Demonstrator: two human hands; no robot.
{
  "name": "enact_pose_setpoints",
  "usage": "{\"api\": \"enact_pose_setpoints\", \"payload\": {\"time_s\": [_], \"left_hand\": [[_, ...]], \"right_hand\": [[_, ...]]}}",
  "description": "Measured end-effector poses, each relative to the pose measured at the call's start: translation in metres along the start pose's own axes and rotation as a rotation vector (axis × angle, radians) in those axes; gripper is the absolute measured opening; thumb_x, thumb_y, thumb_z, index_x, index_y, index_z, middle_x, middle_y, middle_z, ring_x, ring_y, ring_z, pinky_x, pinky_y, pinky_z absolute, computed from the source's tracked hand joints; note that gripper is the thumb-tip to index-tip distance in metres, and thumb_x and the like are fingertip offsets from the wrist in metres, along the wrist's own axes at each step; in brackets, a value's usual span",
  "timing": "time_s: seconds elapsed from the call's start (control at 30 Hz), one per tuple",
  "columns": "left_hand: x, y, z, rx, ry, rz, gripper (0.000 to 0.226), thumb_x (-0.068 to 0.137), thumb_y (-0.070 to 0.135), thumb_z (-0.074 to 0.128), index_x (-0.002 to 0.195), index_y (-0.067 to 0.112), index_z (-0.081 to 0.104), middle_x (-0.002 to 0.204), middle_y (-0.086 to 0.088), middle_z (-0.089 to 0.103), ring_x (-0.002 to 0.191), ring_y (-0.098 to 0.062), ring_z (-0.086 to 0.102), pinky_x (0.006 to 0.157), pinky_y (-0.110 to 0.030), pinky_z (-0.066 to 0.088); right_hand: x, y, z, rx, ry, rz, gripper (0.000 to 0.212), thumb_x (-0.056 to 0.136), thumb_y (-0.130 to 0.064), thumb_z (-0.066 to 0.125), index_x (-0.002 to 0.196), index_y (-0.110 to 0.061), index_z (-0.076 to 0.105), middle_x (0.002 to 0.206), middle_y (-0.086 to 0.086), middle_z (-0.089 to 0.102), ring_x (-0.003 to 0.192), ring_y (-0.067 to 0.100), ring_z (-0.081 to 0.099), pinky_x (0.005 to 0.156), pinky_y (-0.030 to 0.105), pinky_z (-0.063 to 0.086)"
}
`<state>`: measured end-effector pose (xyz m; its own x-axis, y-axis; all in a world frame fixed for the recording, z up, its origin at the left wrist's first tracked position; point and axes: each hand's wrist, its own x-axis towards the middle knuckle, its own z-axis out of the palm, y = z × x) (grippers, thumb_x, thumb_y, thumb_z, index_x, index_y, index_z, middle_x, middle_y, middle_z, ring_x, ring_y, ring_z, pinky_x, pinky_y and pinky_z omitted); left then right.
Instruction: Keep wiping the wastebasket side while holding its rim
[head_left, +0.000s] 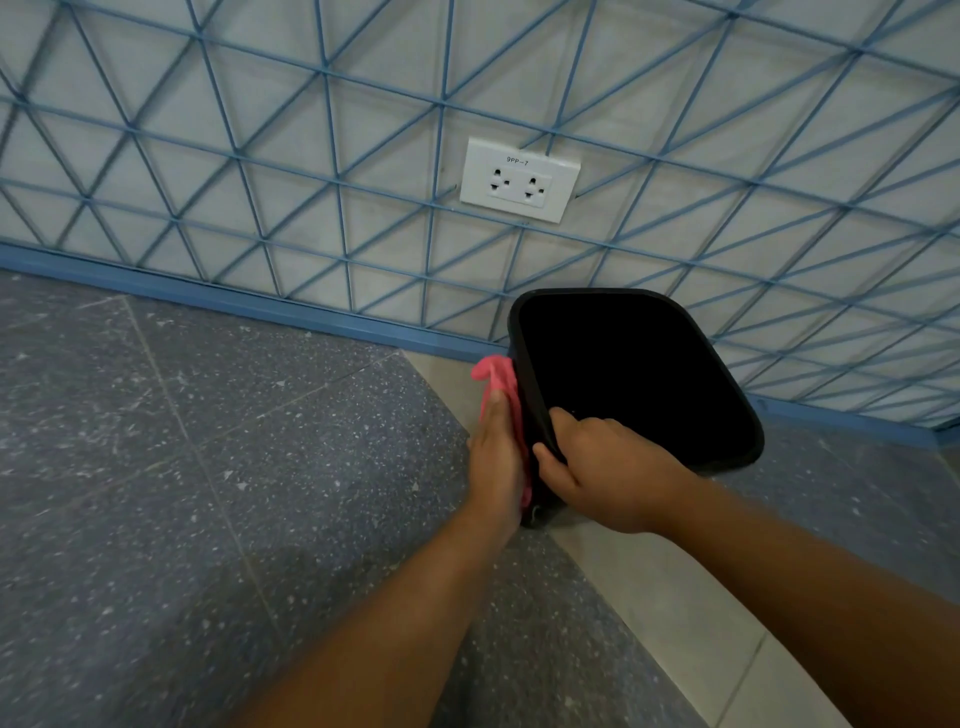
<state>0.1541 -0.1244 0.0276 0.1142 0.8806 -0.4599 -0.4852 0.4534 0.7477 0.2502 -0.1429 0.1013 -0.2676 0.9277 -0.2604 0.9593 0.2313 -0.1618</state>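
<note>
A black bin (639, 374) with a dark open mouth stands on the floor against the wall. My right hand (608, 467) grips its near rim, fingers curled over the edge into the opening. My left hand (496, 452) presses a pink cloth (496, 382) flat against the bin's left outer side, fingers straight along the cloth. The cloth sticks out beyond my fingertips and below my palm.
A wall with a blue triangular line pattern rises behind the bin, with a white double socket (519, 179) above it. A blue skirting strip (260, 306) runs along the wall's base. The floor is grey speckled tile (208, 467) with a pale band (665, 597).
</note>
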Motion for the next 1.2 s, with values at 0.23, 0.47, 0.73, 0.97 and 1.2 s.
{"api": "enact_pose_setpoints", "payload": {"time_s": [0.23, 0.47, 0.73, 0.97, 1.2], "left_hand": [[0.004, 0.003, 0.000, 0.046, 0.017, 0.019, 0.054, 0.117, 0.046, 0.038, 0.156, 0.016, 0.060, 0.151, -0.012, 0.068, 0.140, -0.027, 0.066, 0.125, -0.048, 0.049], [0.011, -0.004, -0.003, 0.071, -0.068, 0.143, 0.053, 0.119, 0.041, 0.032, 0.165, 0.022, 0.049, 0.163, -0.004, 0.059, 0.151, -0.020, 0.057, 0.131, -0.045, 0.041], [0.016, -0.005, -0.002, 0.102, -0.043, 0.171, 0.052, 0.119, 0.043, 0.031, 0.165, 0.026, 0.049, 0.164, -0.001, 0.059, 0.154, -0.019, 0.053, 0.134, -0.046, 0.035], [0.029, 0.009, 0.004, 0.145, -0.027, 0.157, 0.056, 0.115, 0.056, 0.037, 0.160, 0.030, 0.056, 0.162, 0.000, 0.060, 0.153, -0.020, 0.055, 0.133, -0.044, 0.038], [0.030, 0.018, 0.002, 0.239, -0.026, 0.167, 0.067, 0.107, 0.073, 0.036, 0.158, 0.036, 0.058, 0.161, 0.003, 0.061, 0.154, -0.019, 0.053, 0.134, -0.048, 0.035]], "right_hand": [[-0.003, 0.001, 0.000, 0.002, -0.008, 0.003, 0.026, 0.098, -0.044, 0.033, 0.096, -0.019, 0.043, 0.073, 0.000, 0.056, 0.061, 0.017, 0.057, 0.063, 0.041, 0.052], [-0.001, 0.000, -0.001, 0.009, -0.015, 0.006, 0.026, 0.098, -0.043, 0.033, 0.097, -0.020, 0.043, 0.075, 0.001, 0.057, 0.063, 0.017, 0.058, 0.065, 0.042, 0.053], [0.001, 0.002, 0.000, 0.007, -0.011, -0.008, 0.026, 0.098, -0.044, 0.034, 0.098, -0.020, 0.045, 0.076, 0.001, 0.059, 0.064, 0.017, 0.058, 0.065, 0.041, 0.052], [0.002, 0.001, 0.000, -0.015, 0.008, -0.006, 0.024, 0.098, -0.042, 0.035, 0.099, -0.020, 0.045, 0.071, -0.002, 0.056, 0.057, 0.013, 0.057, 0.058, 0.036, 0.053], [0.005, 0.001, 0.001, -0.014, 0.016, -0.026, 0.019, 0.097, -0.041, 0.037, 0.092, -0.023, 0.041, 0.065, -0.006, 0.049, 0.053, 0.010, 0.051, 0.053, 0.032, 0.048]]}}
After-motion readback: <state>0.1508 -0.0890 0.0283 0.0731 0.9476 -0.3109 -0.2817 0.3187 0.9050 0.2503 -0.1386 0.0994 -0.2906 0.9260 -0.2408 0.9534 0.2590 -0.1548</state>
